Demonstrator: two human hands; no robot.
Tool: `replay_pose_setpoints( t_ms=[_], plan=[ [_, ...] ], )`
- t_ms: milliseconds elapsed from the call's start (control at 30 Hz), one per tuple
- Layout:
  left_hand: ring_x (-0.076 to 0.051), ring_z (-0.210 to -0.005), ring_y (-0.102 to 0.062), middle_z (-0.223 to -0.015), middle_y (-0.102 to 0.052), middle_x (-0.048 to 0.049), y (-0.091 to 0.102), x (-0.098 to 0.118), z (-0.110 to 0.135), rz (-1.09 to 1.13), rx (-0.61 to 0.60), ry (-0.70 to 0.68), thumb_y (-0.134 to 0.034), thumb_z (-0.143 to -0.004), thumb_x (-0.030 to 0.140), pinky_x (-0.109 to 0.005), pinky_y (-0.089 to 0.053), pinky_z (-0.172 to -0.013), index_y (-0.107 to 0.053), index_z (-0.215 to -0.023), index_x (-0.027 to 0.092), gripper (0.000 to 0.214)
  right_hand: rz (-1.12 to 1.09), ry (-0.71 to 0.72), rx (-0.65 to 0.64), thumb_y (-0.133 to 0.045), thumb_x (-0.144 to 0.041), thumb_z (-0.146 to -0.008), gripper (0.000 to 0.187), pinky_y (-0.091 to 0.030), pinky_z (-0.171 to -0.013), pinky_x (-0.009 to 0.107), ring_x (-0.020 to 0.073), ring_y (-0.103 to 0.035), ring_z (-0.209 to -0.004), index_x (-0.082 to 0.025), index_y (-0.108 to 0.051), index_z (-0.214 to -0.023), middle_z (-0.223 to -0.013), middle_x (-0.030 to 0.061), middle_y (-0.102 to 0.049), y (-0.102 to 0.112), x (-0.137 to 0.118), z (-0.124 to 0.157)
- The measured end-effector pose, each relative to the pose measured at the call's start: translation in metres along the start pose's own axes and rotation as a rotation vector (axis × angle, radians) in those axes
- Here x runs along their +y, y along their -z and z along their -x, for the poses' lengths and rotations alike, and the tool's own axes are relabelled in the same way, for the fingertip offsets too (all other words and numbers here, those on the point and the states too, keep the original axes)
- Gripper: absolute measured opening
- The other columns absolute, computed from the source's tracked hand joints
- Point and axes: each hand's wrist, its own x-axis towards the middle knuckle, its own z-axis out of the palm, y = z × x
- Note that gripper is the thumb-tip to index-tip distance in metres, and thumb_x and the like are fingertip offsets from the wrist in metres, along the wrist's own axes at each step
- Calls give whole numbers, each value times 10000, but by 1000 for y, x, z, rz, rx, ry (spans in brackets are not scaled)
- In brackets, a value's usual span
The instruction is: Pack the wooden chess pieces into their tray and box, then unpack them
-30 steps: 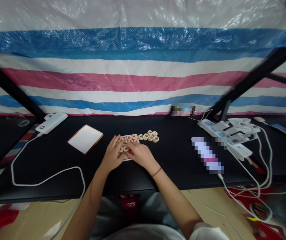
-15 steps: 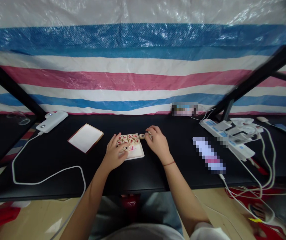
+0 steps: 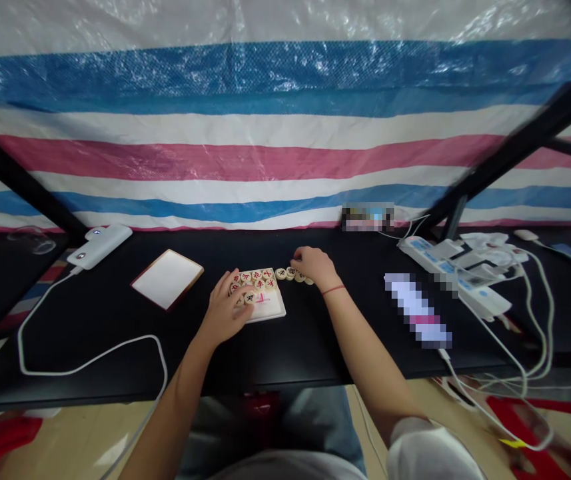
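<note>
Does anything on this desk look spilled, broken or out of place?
Nothing looks spilled or broken. Untidiest are the white cables looping in a tangle by the power strip, at right. The white square panel left of the tray also lies askew, turned at an angle to the edge of the desk.

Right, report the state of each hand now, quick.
Left hand: open, spread over the left side of the white tray and its round pieces.
Right hand: curled over the loose pieces; whether it grips one cannot be told.
</note>
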Motion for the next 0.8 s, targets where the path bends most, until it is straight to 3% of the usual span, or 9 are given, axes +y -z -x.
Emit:
replay_pose_setpoints(
  t_ms=[633, 800],
  plan=[
    [-304, -1376, -321, -1469, -375, -110, -3, -1, 1, 18, 119, -33, -542, -884, 307, -540, -312, -1113, -549, -1243, 251, 363, -22, 38, 51, -643, -215, -714, 314, -472, -748, 286, 258, -682, -926, -166, -667, -1024, -980, 127, -713, -1, 4, -14],
    [-294, -1340, -360, -1419, -424, -113, 0, 0, -2, 45, 226, -63, -543, -893, 295, -532, -340, -1104, -541, -1250, 242, 361, -208, 87, 136, -630, -177, -724, 263, -498, -737, 274, 222, -692, -856, -162, -652, -986, -889, 80, -718, 2, 10, -10]
  ],
)
